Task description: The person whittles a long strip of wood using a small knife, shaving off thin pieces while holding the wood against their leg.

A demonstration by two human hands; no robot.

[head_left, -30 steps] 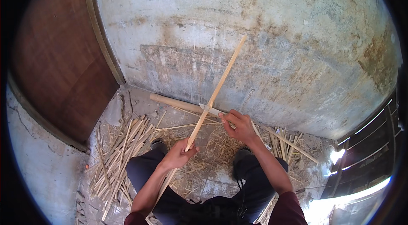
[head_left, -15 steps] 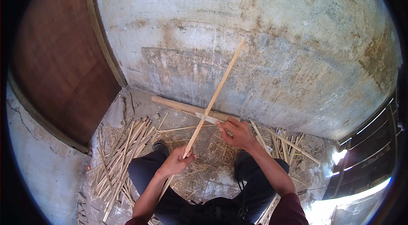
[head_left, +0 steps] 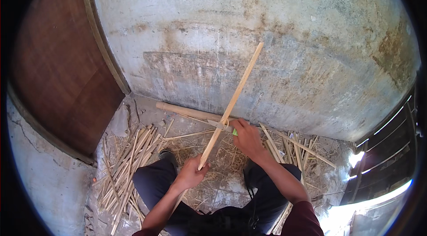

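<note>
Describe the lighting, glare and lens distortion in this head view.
Head view: soft daylight falls on the concrete wall; harsh blown-out glare sits at the lower right by the slatted gate; the fisheye bends the wooden door frame and blackens the corners; the bamboo strip and both hands stay sharp, with little shadow.

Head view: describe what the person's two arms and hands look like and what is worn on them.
Both hands are bare, with no gloves, rings or watch visible. The left hand and right hand lead back along bare forearms. A dark red short sleeve covers the right upper arm; only a sliver of the same dark red shows at the left arm's lower edge.
</note>
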